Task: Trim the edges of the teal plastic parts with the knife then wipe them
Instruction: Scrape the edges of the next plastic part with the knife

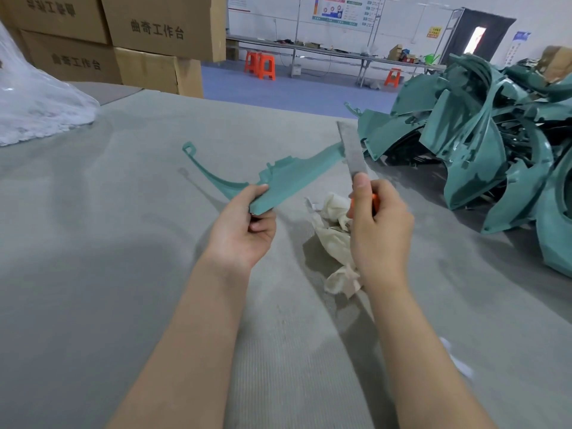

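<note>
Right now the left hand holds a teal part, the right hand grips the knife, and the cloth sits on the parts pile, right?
Only the cloth is wrong: the head view shows it on the table beneath the right hand, not on the pile.

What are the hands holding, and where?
Left hand grips the teal part at its near end; right hand grips the knife by its orange handle.

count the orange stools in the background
3: left stool and middle stool side by side, right stool apart, further right. Others may be hidden.
</note>
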`<state>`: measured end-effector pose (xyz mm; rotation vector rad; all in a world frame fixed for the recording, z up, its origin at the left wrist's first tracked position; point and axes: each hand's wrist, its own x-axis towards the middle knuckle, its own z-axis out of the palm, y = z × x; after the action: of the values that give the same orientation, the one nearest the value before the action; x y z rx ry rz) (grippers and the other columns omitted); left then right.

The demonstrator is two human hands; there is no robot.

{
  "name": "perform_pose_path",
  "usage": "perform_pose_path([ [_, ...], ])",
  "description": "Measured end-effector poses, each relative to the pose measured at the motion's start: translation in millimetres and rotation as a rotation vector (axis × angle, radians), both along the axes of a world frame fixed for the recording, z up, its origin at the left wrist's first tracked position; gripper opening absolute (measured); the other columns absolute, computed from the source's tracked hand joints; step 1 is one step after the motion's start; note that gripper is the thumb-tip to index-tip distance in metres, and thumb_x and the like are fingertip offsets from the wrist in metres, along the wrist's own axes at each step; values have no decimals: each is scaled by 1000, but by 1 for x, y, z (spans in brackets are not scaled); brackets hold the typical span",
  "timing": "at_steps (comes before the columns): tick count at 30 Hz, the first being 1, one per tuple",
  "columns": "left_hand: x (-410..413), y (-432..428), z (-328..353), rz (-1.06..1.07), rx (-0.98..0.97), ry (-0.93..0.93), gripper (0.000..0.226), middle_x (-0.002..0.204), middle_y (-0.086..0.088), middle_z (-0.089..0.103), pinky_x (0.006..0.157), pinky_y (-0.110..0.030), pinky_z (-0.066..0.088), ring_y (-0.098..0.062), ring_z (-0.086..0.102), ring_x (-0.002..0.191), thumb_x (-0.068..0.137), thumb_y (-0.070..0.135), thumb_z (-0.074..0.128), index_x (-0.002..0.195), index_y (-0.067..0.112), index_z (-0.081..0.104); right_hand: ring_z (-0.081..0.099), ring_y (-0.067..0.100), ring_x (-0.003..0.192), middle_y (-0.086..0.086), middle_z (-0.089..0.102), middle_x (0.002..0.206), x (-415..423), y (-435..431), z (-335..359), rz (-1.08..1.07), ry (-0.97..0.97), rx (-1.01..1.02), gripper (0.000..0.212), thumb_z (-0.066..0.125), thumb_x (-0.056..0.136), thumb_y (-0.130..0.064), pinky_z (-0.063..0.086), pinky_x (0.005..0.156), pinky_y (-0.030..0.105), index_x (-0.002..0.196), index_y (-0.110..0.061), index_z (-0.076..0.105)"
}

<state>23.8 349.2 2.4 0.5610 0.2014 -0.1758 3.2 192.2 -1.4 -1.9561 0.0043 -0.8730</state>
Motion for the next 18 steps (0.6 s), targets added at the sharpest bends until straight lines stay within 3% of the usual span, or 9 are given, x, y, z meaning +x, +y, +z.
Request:
perform_pose_path([
  [6, -2, 0, 0, -51, -8, 26, 25, 70, 4, 44, 27, -10, 20, -1, 29, 31, 93, 6, 46, 70, 16, 45, 42, 8, 53, -9, 46, 52, 2, -1, -3, -18, 2, -6, 41, 43, 99, -46, 31, 52, 26, 68, -19, 48],
  [12, -4, -1, 1, -76, -70, 50, 21, 61, -4, 63, 27, -11, 22, -1, 31, 29, 93, 6, 43, 74, 12, 50, 37, 9, 51, -7, 41, 52, 1, 5, -4, 31, -32, 5, 43, 43, 99, -43, 30, 51, 29, 62, -23, 38],
  [18, -7, -2, 2, -95, -112, 66, 16, 61, -6, 64, 27, -11, 22, -1, 32, 28, 91, 6, 44, 79, 9, 54, 42, 22, 56, 10, 48, 58, 0, 5, -5, 65, -45, 5, 49, 40, 97, -48, 34, 53, 37, 67, -9, 43],
])
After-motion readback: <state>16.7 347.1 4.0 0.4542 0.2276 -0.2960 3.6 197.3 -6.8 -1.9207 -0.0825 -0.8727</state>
